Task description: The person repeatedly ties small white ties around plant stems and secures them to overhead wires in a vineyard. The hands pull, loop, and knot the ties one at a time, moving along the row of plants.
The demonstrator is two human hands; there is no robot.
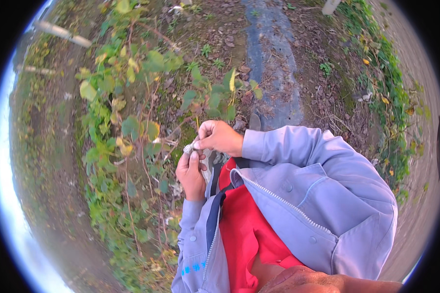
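My left hand (191, 175) is upright near the middle of the view, its thumb and fingers pinched on a small pale grey lump (189, 148) whose kind I cannot tell. From the right, my right hand (220, 139) reaches over it, thumb and forefinger closed on the same lump. The two hands almost touch. A thin yellow strand (197, 122) rises just above the fingers. Close beyond them hangs a leafy shoot (214, 95) with green and yellow leaves. Behind my left fingers, a pale fabric-like thing is partly hidden.
A row of leafy vines (132, 128) runs along the left, with thin brown stems near my left hand. A dark plastic sheet strip (273, 62) lies on leaf-strewn soil ahead. Pale posts (62, 33) stand at upper left and top right. Another green row (388, 80) borders the right.
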